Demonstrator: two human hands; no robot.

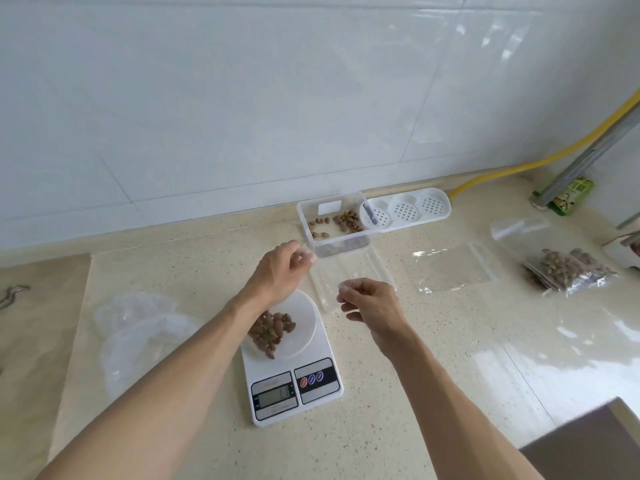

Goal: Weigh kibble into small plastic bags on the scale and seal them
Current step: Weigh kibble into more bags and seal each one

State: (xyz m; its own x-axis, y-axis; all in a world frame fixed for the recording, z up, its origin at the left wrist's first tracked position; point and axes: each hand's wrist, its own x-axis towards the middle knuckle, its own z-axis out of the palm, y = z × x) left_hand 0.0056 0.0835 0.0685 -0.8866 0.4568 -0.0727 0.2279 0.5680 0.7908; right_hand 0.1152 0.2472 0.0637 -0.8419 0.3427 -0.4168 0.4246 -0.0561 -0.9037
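a clear bag [349, 282] was held stretched between the left hand [278, 271] and the right hand [369, 301], each pinched on an edge, just behind the scale [294, 382]. a kibble portion [272, 329] lay on the scale. filled bags [568, 273] were stacked far right of the scale; an empty bag [453, 268] and kibble in the tub [334, 223] remained, so the task was judged partly done.

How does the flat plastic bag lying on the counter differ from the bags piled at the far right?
The flat bag holds nothing and lies spread out alone in the middle of the counter. The piled bags are filled with brown kibble, bulge, and overlap one another nearer the right edge. Both kinds are clear plastic, and neither is touched by a hand.
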